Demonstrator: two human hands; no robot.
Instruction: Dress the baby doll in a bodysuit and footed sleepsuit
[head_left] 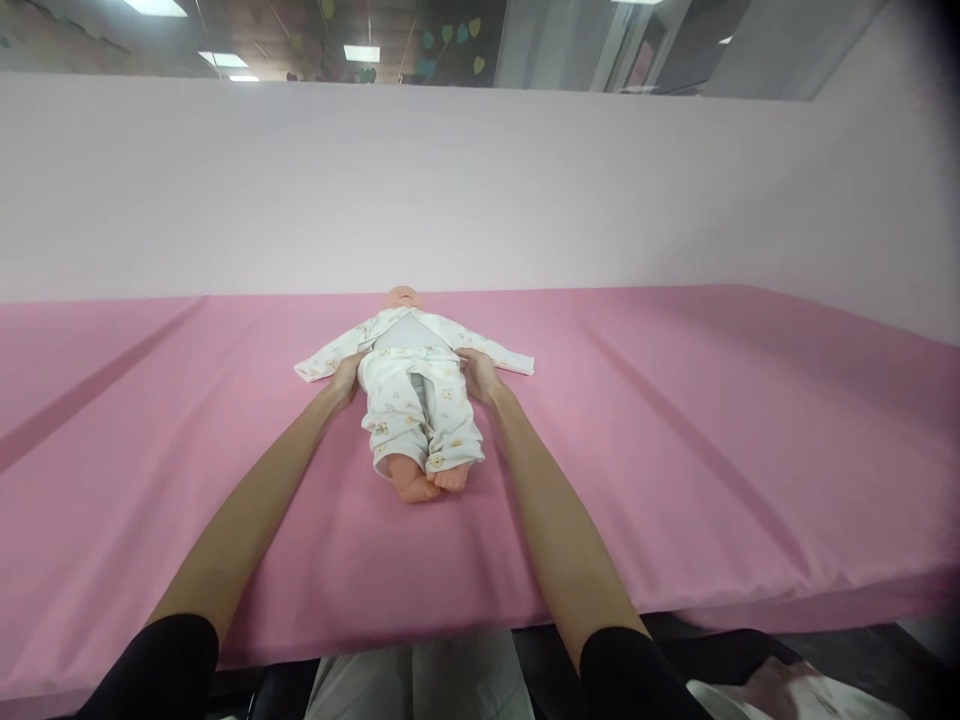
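Observation:
A baby doll (pixel 414 400) lies on its back on the pink sheet, head away from me, bare feet toward me. It wears white printed trousers (pixel 420 410) and an open white printed top (pixel 409 335) with sleeves spread out. My left hand (pixel 346 377) grips the trousers' waistband at the doll's left side as I see it. On the other side of the waistband, my right hand (pixel 478 375) holds the same garment. Both arms reach straight out over the bed.
The pink sheet (pixel 675 430) covers a wide bed or table, with its front edge close to my body. A pale pink wall (pixel 480 190) stands right behind it. A piece of white printed cloth (pixel 795 695) lies at the lower right, below the bed edge.

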